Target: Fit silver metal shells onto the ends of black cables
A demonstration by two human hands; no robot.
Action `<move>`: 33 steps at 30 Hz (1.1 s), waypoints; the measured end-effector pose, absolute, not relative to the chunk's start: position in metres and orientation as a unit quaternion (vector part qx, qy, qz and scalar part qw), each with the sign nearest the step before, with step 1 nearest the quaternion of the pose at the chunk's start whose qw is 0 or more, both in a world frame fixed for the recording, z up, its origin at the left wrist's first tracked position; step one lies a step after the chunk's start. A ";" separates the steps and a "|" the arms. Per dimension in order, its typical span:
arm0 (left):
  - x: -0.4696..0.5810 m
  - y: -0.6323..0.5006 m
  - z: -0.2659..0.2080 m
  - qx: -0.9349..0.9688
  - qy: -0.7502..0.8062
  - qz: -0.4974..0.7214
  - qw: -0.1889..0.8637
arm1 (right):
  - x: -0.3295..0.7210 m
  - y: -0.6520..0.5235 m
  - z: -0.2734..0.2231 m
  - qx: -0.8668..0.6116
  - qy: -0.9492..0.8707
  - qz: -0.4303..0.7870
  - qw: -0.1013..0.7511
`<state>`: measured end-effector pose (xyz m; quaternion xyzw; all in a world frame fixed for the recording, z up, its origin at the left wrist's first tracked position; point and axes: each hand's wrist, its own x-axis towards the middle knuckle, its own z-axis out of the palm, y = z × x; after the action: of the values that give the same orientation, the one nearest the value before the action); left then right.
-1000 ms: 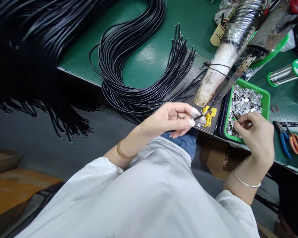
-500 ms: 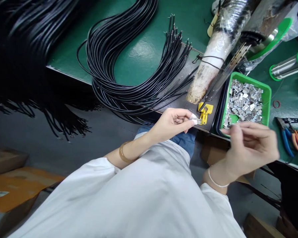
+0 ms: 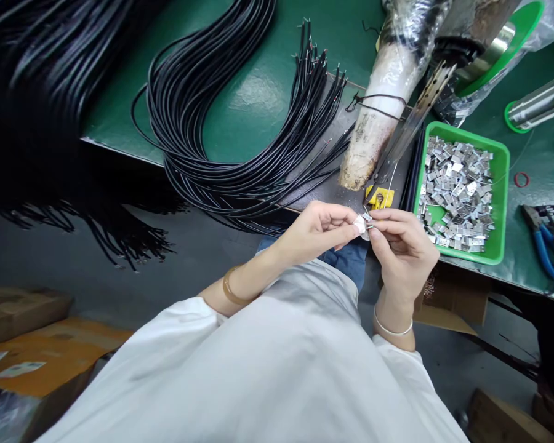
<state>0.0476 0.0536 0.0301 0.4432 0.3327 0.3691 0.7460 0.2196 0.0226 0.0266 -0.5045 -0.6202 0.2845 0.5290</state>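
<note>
My left hand (image 3: 321,229) is pinched closed, its thumb and fingertip covered in white wraps. Between those tips is a small silvery metal connector piece (image 3: 369,224). From the other side my right hand (image 3: 404,249) meets it, thumb and finger closed on the same spot; whether it has a second piece is too small to tell. Just behind the fingertips a yellow fixture (image 3: 381,197) sits at the bench edge, partly hidden by my right hand. To the right stands a green tray (image 3: 502,203) of loose metal connector pieces (image 3: 461,178).
A thick bundle of black cables (image 3: 184,123) curves over the green bench (image 3: 253,92). A wrapped white tube (image 3: 376,129) slants down toward my hands. At right are a solder spool (image 3: 538,107), a red ring (image 3: 521,179) and blue-handled pliers (image 3: 543,252). Cardboard boxes (image 3: 60,351) stand below.
My right hand has moved left from beside the green tray to my left fingertips and closed there. My left hand keeps its pinch. The view has shifted slightly.
</note>
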 end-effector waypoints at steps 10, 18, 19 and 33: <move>0.047 0.056 0.033 0.452 0.331 0.313 0.767 | 0.223 0.019 0.032 -0.501 -0.721 0.139 0.458; 0.045 0.055 0.030 0.440 0.311 0.318 0.780 | 0.225 0.019 0.033 -0.490 -0.729 0.139 0.458; 0.045 0.054 0.030 0.441 0.312 0.316 0.780 | 0.225 0.018 0.034 -0.488 -0.734 0.134 0.453; 0.048 0.052 0.030 0.427 0.314 0.356 0.770 | 0.216 0.014 0.031 -0.516 -0.680 0.185 0.486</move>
<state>0.0483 0.0515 0.0301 0.4267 0.3140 0.3563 0.7697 0.2163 0.0137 0.0314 -0.5161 -0.6802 0.1852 0.4865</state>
